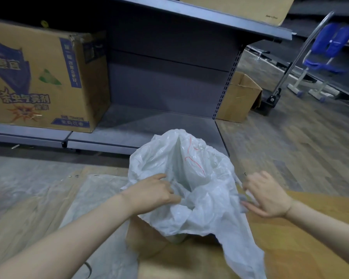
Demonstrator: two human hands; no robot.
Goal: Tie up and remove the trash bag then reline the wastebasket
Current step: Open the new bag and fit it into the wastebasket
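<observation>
A translucent white trash bag (191, 178) with red marks near its top stands open in the middle of the view, draped over a brown cardboard-coloured wastebasket (147, 244) whose side shows below it. My left hand (155, 192) pinches the bag's rim on the left side of the opening. My right hand (268, 196) presses flat against the bag's right edge, fingers pointing left, with a fold of plastic under the fingertips. A loose flap of the bag hangs down toward the lower right.
A grey metal shelf unit (169, 81) stands behind the bag, with a large printed cardboard box (38, 77) on its bottom shelf at left. A smaller cardboard box (240, 97) sits on the floor at right, near a blue chair (330, 51). Plastic sheeting (28, 188) covers the floor at left.
</observation>
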